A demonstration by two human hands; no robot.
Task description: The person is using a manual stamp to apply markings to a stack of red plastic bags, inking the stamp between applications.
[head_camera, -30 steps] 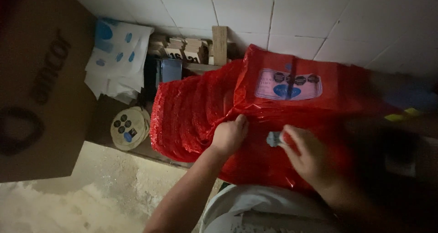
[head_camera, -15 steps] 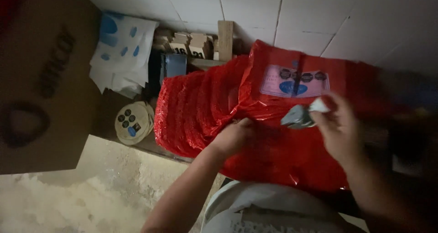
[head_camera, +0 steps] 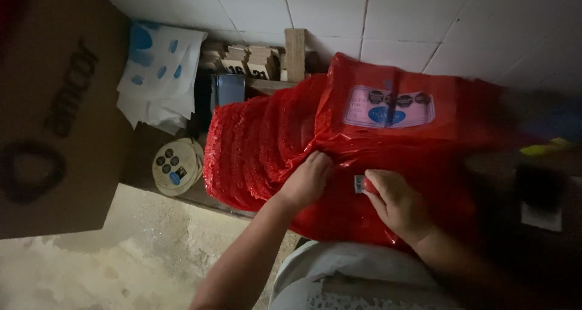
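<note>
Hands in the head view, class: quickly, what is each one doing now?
Left hand: closed, gripping the shiny red plastic bag.
Right hand: closed, pinching a small pale sticker against the bag.

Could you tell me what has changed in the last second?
The right hand, which had lifted up toward the bag's label half a second ago, came back down onto the red bags, pinching a small sticker. The left hand stayed on the bags.

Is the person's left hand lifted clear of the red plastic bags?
No, the left hand rests pressed on the stack of red plastic bags, while the right hand pinches a small label against them.
</note>
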